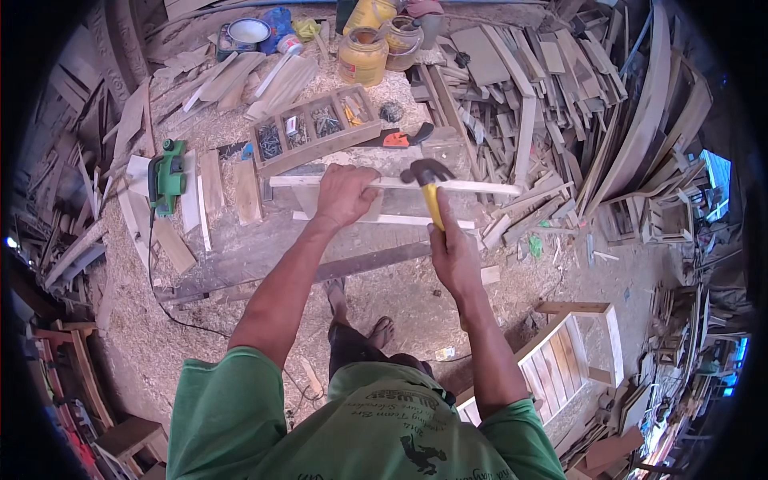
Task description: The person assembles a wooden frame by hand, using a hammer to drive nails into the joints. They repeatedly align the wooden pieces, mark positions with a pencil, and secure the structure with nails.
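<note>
My left hand is closed over a long pale wooden strip on the workbench. Whether a nail sits between its fingers is too small to tell. A hammer with a yellow grip and dark claw head is in my right hand. Its head hangs over the strip, just right of my left hand; contact with the wood cannot be made out. A second pale strip lies parallel on the near side. Between the two, partly under my left hand, shows a flat board.
Beyond the strips stands a divided wooden tray of nails, beside an orange-and-black tool. A green power planer with a trailing cord lies left. Yellow tubs stand behind. Scrap wood is piled right; a slatted wooden frame rests lower right.
</note>
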The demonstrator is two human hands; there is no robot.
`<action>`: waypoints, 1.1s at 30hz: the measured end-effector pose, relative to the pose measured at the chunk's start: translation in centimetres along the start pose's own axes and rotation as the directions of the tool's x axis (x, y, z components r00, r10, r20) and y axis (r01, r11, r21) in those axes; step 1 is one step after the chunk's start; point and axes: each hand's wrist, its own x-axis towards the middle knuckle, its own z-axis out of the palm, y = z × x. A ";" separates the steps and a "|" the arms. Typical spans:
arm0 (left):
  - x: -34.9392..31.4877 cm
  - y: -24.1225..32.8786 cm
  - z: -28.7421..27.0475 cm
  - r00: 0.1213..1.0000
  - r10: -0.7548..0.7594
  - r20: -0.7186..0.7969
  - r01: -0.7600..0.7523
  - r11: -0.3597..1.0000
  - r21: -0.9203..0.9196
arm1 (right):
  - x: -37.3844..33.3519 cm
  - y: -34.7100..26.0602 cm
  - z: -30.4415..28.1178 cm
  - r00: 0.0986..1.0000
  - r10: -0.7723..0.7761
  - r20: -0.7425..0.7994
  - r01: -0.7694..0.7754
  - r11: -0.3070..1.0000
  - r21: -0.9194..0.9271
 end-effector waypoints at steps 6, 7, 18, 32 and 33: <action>0.3 -0.4 0.2 0.994 -0.088 0.058 0.087 0.996 0.020 | -0.3 -0.9 0.1 0.994 0.094 -0.053 -0.089 0.992 0.093; 0.8 0.2 -0.1 0.987 -0.124 0.104 0.123 0.992 0.020 | -0.5 0.9 0.9 0.996 0.063 -0.063 -0.060 0.997 0.052; -1.8 1.3 0.2 0.962 -0.255 0.101 0.259 0.965 -0.030 | -2.3 -3.9 -0.9 0.989 0.035 -0.141 -0.017 0.992 0.127; -7.3 3.5 0.9 0.998 -0.031 -0.054 0.029 0.999 -0.036 | 5.6 1.1 -2.0 0.818 0.268 0.509 -0.411 0.892 0.191; -7.2 3.4 0.9 0.998 -0.035 -0.056 0.034 0.999 -0.029 | 6.5 1.1 -2.2 0.724 0.262 0.638 -0.446 0.883 0.144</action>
